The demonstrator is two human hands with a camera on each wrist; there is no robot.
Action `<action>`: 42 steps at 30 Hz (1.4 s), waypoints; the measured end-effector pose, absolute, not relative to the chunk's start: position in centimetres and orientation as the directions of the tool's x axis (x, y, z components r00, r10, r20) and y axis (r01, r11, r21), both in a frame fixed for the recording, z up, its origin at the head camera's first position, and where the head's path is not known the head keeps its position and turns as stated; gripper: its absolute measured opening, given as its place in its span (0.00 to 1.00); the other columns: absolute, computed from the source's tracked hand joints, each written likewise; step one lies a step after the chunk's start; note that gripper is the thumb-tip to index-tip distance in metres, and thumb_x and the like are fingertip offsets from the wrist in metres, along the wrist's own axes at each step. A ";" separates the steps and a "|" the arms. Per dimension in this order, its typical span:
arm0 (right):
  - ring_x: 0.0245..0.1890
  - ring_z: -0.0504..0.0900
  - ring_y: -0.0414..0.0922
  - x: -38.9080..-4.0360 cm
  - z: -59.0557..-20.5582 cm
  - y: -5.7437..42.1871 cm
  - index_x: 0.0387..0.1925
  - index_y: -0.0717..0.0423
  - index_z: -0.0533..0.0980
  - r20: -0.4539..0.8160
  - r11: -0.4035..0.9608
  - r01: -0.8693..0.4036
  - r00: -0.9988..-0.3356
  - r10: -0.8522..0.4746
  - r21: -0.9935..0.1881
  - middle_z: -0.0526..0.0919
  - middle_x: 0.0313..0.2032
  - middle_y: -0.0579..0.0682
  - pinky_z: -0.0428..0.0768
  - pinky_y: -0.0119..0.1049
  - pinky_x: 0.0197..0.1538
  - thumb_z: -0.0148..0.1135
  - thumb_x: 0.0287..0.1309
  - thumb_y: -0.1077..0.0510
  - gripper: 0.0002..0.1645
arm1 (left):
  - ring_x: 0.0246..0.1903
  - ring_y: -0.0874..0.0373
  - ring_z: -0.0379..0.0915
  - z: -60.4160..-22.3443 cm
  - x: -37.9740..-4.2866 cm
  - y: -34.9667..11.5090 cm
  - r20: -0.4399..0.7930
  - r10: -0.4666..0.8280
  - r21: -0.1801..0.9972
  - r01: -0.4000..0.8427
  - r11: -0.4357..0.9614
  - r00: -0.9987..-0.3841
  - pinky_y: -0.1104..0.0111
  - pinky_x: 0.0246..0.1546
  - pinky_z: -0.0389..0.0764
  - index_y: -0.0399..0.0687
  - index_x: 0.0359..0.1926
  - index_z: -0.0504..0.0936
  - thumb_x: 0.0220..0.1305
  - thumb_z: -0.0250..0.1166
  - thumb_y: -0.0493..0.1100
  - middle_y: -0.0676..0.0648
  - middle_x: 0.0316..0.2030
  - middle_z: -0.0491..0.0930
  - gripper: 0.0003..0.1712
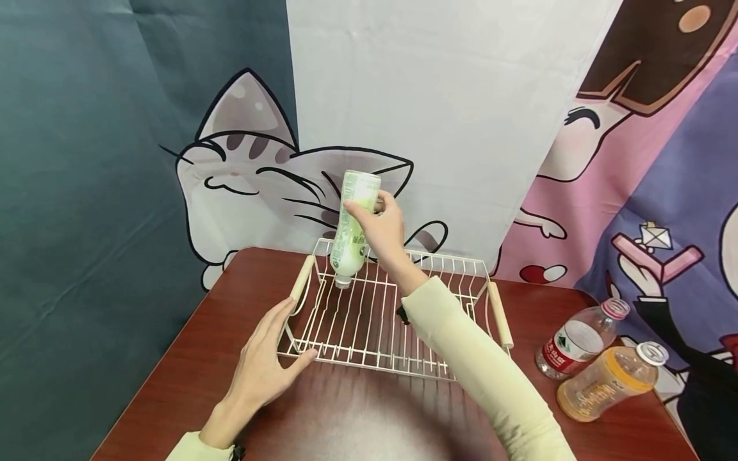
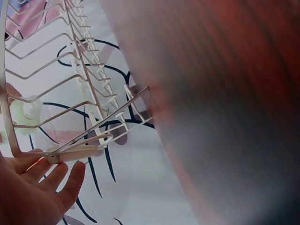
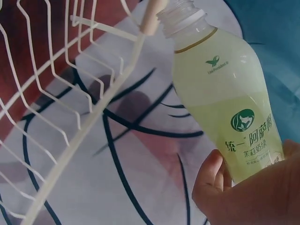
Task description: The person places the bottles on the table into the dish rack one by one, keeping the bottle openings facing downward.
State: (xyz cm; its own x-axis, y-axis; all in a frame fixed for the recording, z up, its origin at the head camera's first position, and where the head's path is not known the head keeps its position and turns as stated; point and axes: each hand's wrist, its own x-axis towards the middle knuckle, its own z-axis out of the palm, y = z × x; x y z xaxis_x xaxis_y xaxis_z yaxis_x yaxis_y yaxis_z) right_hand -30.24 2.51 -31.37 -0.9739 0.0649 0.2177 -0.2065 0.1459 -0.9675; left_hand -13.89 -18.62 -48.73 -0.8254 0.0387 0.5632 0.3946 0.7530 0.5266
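My right hand [image 1: 385, 229] grips a pale green milk tea bottle [image 1: 350, 246] near its base. The bottle is upside down and slightly tilted, its neck just over the left part of a white wire dish rack [image 1: 377, 367]. In the right wrist view the bottle [image 3: 225, 89] shows a green label and a bare-looking neck; whether a cap is on I cannot tell. My left hand [image 1: 262, 365] is at the rack's front left corner, fingers extended by the wooden handle [image 1: 302, 278]. The left wrist view shows those fingers touching the rack's handle end [image 2: 70, 153].
To the right of the rack stand a clear bottle with a red label [image 1: 576, 342] and an orange-tinted bottle with a white cap [image 1: 605, 384]. A second wooden handle [image 1: 499, 315] is on the rack's right side. A cartoon-printed cloth [image 1: 438, 115] hangs behind the reddish-brown table [image 1: 190, 384].
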 end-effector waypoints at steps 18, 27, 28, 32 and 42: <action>0.40 0.86 0.45 -32.4 -36.7 0.4 0.67 0.59 0.77 0.066 0.180 -0.049 -0.994 0.089 -0.982 0.89 0.48 0.56 0.87 0.39 0.45 0.79 0.66 0.45 0.37 | 0.76 0.45 0.70 -48.5 -13.6 -18.0 0.525 0.030 0.539 0.361 0.761 -0.850 0.40 0.65 0.80 0.48 0.84 0.69 0.59 0.84 0.53 0.47 0.81 0.69 0.56; 0.50 0.88 0.52 -33.2 -38.3 0.6 0.72 0.58 0.75 0.045 0.258 -0.017 -0.994 0.104 -0.966 0.89 0.55 0.57 0.87 0.47 0.55 0.79 0.66 0.43 0.41 | 0.77 0.44 0.69 -48.0 -13.5 -18.1 0.516 0.036 0.536 0.355 0.766 -0.856 0.38 0.66 0.78 0.47 0.84 0.69 0.60 0.83 0.55 0.46 0.81 0.69 0.55; 0.51 0.87 0.52 -33.2 -38.4 0.5 0.72 0.57 0.75 0.044 0.266 -0.014 -0.994 0.105 -0.964 0.89 0.55 0.57 0.86 0.46 0.56 0.79 0.66 0.43 0.42 | 0.76 0.43 0.69 -48.0 -13.5 -18.1 0.514 0.036 0.535 0.354 0.767 -0.857 0.38 0.66 0.79 0.47 0.84 0.69 0.60 0.83 0.55 0.46 0.81 0.69 0.55; 0.53 0.88 0.53 -33.3 -38.9 0.3 0.73 0.57 0.74 0.035 0.279 -0.004 -0.994 0.104 -0.960 0.89 0.57 0.58 0.87 0.47 0.56 0.79 0.66 0.43 0.43 | 0.76 0.43 0.69 -47.9 -13.4 -18.1 0.506 0.035 0.538 0.347 0.768 -0.862 0.37 0.65 0.79 0.47 0.84 0.69 0.61 0.83 0.55 0.46 0.81 0.68 0.55; 0.52 0.88 0.55 -33.2 -39.6 -0.1 0.71 0.57 0.76 0.019 0.322 0.022 -0.992 0.123 -0.946 0.89 0.56 0.59 0.88 0.49 0.56 0.80 0.64 0.42 0.42 | 0.77 0.43 0.68 -47.9 -13.5 -18.0 0.498 0.032 0.543 0.341 0.767 -0.866 0.37 0.65 0.79 0.48 0.84 0.68 0.61 0.82 0.55 0.46 0.81 0.68 0.55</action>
